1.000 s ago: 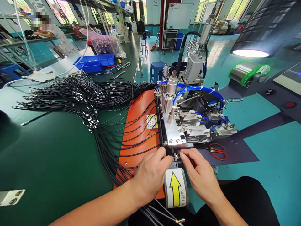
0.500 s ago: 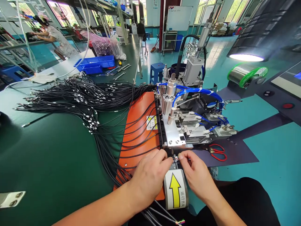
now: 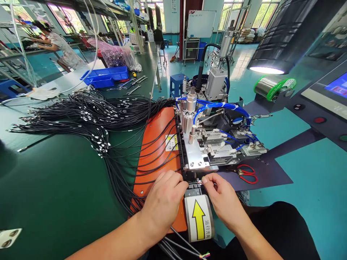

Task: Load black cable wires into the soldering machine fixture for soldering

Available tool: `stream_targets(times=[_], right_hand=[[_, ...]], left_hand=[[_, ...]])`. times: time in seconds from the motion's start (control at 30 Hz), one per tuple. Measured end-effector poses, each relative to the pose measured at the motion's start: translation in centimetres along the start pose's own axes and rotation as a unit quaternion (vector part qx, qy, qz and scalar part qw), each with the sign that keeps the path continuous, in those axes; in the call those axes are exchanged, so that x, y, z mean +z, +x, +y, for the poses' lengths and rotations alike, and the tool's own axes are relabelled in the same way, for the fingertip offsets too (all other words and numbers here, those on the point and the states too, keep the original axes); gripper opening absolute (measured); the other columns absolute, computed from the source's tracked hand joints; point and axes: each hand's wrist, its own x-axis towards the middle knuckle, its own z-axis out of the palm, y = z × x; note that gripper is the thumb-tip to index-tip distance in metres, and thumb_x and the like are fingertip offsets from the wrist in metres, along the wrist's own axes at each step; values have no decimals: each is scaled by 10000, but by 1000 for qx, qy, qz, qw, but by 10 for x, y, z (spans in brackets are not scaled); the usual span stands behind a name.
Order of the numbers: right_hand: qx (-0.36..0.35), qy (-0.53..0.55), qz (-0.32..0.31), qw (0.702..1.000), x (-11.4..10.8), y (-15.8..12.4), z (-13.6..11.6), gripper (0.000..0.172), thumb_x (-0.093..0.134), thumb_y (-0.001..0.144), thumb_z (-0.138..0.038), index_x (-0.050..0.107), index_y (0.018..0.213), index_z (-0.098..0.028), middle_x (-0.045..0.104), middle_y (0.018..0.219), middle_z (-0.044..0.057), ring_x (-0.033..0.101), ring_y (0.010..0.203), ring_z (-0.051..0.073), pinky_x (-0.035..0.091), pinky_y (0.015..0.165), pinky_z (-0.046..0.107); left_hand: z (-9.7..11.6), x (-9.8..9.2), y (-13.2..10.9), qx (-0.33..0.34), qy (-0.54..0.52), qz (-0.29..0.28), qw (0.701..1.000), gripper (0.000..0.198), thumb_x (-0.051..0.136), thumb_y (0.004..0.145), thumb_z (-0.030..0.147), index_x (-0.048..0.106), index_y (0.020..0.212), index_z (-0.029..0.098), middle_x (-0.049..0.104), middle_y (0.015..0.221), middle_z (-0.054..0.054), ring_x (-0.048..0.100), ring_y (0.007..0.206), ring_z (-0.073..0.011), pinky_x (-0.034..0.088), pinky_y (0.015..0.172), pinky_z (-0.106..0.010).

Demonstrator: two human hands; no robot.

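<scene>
A black cable (image 3: 193, 183) runs out of my left hand (image 3: 165, 196), whose fingers are closed round it above the orange sloped plate (image 3: 154, 144). At its tip, thin coloured wire ends (image 3: 200, 182) reach the fingertips of my right hand (image 3: 220, 196), pinched together on them. Just beneath lies a dark slotted fixture (image 3: 193, 191) at the front of the metal machine (image 3: 196, 155). Nearer to me is a rounded cover with a yellow arrow (image 3: 199, 218). Several cables cross the orange plate into the machine's edge. My fingers partly hide the wire ends.
A big bundle of black cables (image 3: 108, 112) spreads over the green table (image 3: 67, 187). Red-handled scissors (image 3: 247, 173) lie right of the machine. A solder spool (image 3: 273, 88) and lamp (image 3: 273, 54) stand at the right. More loose cables (image 3: 173, 245) hang near my lap.
My left hand has drawn slightly left, away from the right hand, so more cable shows between them. The right hand keeps its pinch. The whole view has shifted a little.
</scene>
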Motion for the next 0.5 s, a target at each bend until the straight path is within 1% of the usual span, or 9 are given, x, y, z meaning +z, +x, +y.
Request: stream_targets(times=[0.07, 0.13, 0.2, 0.23, 0.27, 0.33, 0.4, 0.43, 0.5], right_hand=[[5, 2, 12, 1000, -2, -3, -1, 368, 466, 956, -530, 593, 807, -218, 584, 736, 7, 522, 670, 173, 414, 606, 266], [-1, -2, 51, 999, -6, -10, -2, 344, 486, 952, -531, 614, 864, -224, 609, 790, 15, 541, 695, 174, 434, 632, 267], [-19, -4, 91, 996, -9, -21, -4, 300, 516, 949, -508, 627, 897, -234, 617, 814, 16, 551, 696, 168, 447, 638, 258], [-34, -2, 97, 995, -10, -27, -5, 279, 525, 951, -488, 630, 892, -237, 611, 807, 16, 551, 685, 164, 451, 625, 251], [-54, 4, 91, 994, -10, -34, -6, 261, 529, 956, -462, 630, 874, -236, 600, 793, 17, 550, 671, 160, 453, 607, 245], [-111, 22, 59, 992, -9, -47, -8, 230, 529, 970, -389, 623, 836, -227, 585, 782, 26, 554, 665, 158, 456, 582, 239], [-181, 40, 29, 982, -3, -56, -9, 203, 525, 977, -304, 615, 820, -213, 573, 773, 34, 552, 671, 157, 454, 592, 248], [-212, 47, 20, 976, 0, -58, -10, 190, 523, 976, -268, 611, 818, -207, 561, 759, 33, 544, 668, 156, 449, 599, 254], [-257, 55, 13, 965, 6, -58, -12, 168, 527, 967, -219, 607, 820, -198, 538, 735, 25, 524, 653, 149, 434, 602, 263]], left_hand=[[-1, -3, -1, 0, 4, -23, 1000, 223, 445, 980, 125, 664, 982, 170, 578, 889, -58, 497, 841, -229, 462, 726, -378], [-1, -6, -2, -8, -1, -52, 999, 245, 424, 977, 105, 651, 1036, 178, 566, 929, -61, 497, 859, -226, 473, 722, -364], [1, -8, -4, -13, -13, -83, 996, 280, 413, 966, 81, 626, 1114, 184, 563, 986, -67, 508, 880, -223, 493, 735, -360], [2, -9, -5, -12, -19, -97, 995, 297, 418, 955, 71, 612, 1149, 185, 563, 1011, -71, 516, 890, -222, 504, 752, -363], [3, -10, -6, -11, -25, -111, 993, 316, 429, 940, 61, 601, 1175, 183, 565, 1027, -74, 524, 899, -222, 514, 772, -368], [5, -15, -6, -10, -32, -135, 990, 347, 459, 909, 48, 590, 1203, 177, 576, 1048, -80, 544, 926, -226, 524, 818, -382], [6, -25, -6, -12, -40, -142, 989, 329, 458, 907, 58, 611, 1174, 174, 602, 1037, -81, 569, 935, -227, 527, 839, -379], [5, -33, -4, -17, -46, -133, 990, 312, 443, 920, 71, 628, 1149, 174, 622, 1022, -79, 585, 931, -223, 527, 839, -367], [-2, -54, 3, -37, -52, -81, 995, 304, 406, 954, 111, 660, 1107, 177, 664, 993, -72, 617, 921, -211, 524, 843, -343]])
